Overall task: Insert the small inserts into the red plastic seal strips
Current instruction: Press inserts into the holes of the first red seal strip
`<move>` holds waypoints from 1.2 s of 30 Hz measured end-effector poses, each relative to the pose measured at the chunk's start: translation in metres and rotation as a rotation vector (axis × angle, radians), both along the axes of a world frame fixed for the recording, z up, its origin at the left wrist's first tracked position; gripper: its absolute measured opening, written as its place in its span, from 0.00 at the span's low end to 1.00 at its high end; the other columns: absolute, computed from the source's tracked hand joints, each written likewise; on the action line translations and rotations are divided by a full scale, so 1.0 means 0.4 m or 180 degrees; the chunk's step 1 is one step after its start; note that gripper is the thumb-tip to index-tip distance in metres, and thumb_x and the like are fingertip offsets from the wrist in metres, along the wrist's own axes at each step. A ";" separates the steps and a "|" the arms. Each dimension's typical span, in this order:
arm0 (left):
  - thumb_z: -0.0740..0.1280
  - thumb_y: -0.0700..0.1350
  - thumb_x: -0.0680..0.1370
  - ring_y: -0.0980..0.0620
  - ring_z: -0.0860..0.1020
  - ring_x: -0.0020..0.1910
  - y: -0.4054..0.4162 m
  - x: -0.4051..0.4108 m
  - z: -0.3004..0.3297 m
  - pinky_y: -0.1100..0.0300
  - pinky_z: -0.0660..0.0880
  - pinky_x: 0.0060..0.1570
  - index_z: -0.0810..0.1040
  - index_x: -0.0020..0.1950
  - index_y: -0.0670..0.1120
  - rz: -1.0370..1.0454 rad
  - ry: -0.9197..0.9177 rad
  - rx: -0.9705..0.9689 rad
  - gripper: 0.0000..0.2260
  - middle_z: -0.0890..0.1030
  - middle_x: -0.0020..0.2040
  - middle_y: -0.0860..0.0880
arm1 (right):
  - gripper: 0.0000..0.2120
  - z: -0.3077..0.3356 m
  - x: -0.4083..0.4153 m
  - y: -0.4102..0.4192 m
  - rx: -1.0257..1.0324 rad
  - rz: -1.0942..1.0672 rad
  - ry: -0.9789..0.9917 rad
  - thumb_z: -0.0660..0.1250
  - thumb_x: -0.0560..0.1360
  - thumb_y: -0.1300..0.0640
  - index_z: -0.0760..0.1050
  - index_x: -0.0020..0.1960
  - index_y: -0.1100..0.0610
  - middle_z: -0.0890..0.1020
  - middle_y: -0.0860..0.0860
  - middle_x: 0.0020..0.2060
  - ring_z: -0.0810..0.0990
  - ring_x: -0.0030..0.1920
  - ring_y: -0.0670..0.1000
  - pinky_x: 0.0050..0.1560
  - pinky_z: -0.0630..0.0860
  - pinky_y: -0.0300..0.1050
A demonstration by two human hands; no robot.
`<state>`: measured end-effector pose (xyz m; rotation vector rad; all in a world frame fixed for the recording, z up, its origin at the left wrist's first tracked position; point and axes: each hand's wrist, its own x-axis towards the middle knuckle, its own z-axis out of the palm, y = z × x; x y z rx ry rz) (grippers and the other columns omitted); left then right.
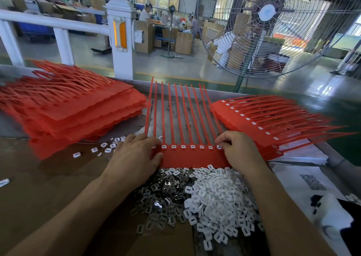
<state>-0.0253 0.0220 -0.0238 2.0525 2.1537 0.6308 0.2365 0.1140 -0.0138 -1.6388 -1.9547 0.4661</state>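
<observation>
**Two hands work on a red seal sheet**

A big fan (pixel 267 27) stands at 1 o'clock, behind the surface (pixel 48 177). The surface is brown and fills the low half of the view.

At 10 o'clock lies a tall stack of red seal sheets (pixel 78 107). Its long thin tails point away to the far left. At 3 o'clock lies a second stack of red sheets (pixel 254 122), and this one has small white pieces in a row along its top sheet.

In the middle lies one red seal sheet (pixel 191 156), flat on the surface. Its thin strips point up toward 12 o'clock. A row of white inserts (pixel 192 147) sits in its little slots.

At 6 o'clock there is a pile of white inserts (pixel 218 197). Just left of it, touching it, is a pile of grey metal clips (pixel 160 197). A few loose white pieces (pixel 107 148) lie at 9 o'clock.

The left hand (pixel 134 156) lies flat on the left end of the sheet, with its fingers spread and straight, pressing it down. The right hand (pixel 236 148) is at the right end of the sheet. Its fingers are curled, and the fingertips pinch at the last white insert (pixel 219 147) in the row.
</observation>
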 end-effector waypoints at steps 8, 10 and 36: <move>0.63 0.58 0.81 0.51 0.69 0.67 -0.001 0.001 0.003 0.50 0.66 0.69 0.73 0.70 0.60 -0.0013 -0.0036 0.0027 0.17 0.76 0.65 0.56 | 0.10 0.003 0.007 -0.010 0.0092 -0.0055 0.0151 0.69 0.79 0.65 0.86 0.49 0.52 0.86 0.49 0.49 0.82 0.52 0.49 0.54 0.75 0.44; 0.63 0.59 0.81 0.51 0.68 0.67 -0.002 -0.001 0.003 0.51 0.66 0.69 0.73 0.70 0.60 -0.0021 -0.0045 0.0037 0.17 0.76 0.65 0.57 | 0.09 0.005 0.012 -0.016 0.0160 -0.0122 0.0119 0.69 0.79 0.64 0.86 0.51 0.54 0.86 0.49 0.50 0.82 0.53 0.49 0.54 0.75 0.44; 0.64 0.59 0.80 0.51 0.69 0.66 -0.004 -0.004 0.001 0.50 0.66 0.68 0.75 0.68 0.60 -0.0006 -0.0102 0.0042 0.17 0.76 0.65 0.57 | 0.15 0.007 0.024 -0.056 0.0046 0.0013 -0.0524 0.64 0.83 0.61 0.85 0.60 0.48 0.83 0.48 0.59 0.80 0.59 0.51 0.62 0.75 0.48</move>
